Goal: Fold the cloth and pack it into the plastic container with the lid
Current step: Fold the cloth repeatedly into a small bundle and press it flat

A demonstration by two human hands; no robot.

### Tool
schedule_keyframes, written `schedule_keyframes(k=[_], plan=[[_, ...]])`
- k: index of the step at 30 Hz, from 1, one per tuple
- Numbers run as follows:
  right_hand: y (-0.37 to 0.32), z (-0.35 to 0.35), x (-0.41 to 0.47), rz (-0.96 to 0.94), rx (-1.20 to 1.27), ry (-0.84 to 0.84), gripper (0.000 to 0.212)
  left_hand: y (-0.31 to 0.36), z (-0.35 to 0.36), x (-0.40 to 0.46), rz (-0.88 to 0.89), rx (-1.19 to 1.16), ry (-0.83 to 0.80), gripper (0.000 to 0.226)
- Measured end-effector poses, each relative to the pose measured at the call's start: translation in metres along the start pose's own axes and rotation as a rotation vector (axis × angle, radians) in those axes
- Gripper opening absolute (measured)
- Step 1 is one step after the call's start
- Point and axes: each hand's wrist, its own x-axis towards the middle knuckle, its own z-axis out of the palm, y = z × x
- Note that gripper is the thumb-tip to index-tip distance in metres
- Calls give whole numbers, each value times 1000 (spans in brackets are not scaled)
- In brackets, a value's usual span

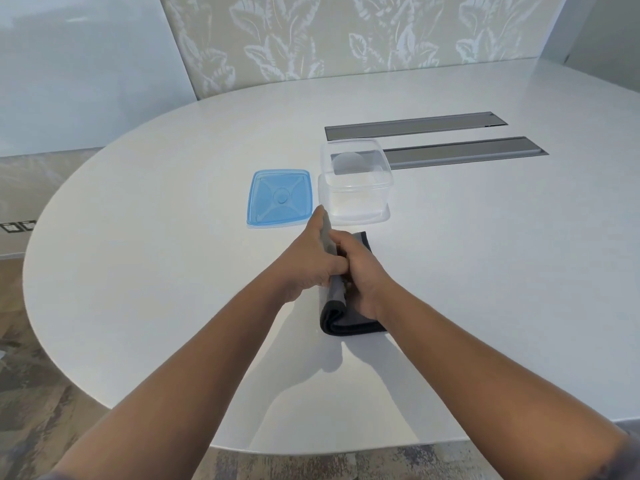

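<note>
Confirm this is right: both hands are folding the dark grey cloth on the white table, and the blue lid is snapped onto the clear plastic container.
Not quite. In the head view the blue square plastic lid lies flat on the white table, left of the open clear plastic container. The rest holds: both hands are folding the dark grey cloth.

Dark grey cloth point(341, 317) folded, on table; clear container point(356, 192) open, upright; blue lid point(280, 198) flat beside it.

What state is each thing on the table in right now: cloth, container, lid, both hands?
Dark grey cloth: folded into a narrow strip, on the table, held by both hands.
Clear square plastic container: open, upright, empty.
Blue square plastic lid: off, flat beside the container.
Left hand: gripping the cloth.
Right hand: gripping the cloth.
</note>
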Motion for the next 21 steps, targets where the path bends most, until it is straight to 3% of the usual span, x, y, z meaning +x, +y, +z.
schedule_keyframes(k=[5, 8, 10, 13, 15, 17, 21], plan=[[4, -14, 1, 37, 148, -136, 45, -6, 21, 10, 16, -72, 13, 118], [2, -22, -1, 43, 121, -111, 37, -8, 24, 10, 14, -116, 35, 113], [-4, -24, -2, -24, -58, -11, 31, -12, 24, 10, 75, -49, 135, 102], [-14, -26, -1, -163, -521, 154, 28, -23, 23, 14, 213, 158, 330, 73], [-16, -29, 2, -184, -640, 188, 26, -33, 25, 17, 294, 286, 353, 58], [-16, -35, 3, -169, -623, 183, 25, -45, 31, 20, 337, 418, 307, 55], [-16, -52, 4, -116, -334, 124, 23, -63, 42, 25, 322, 615, 192, 65]])
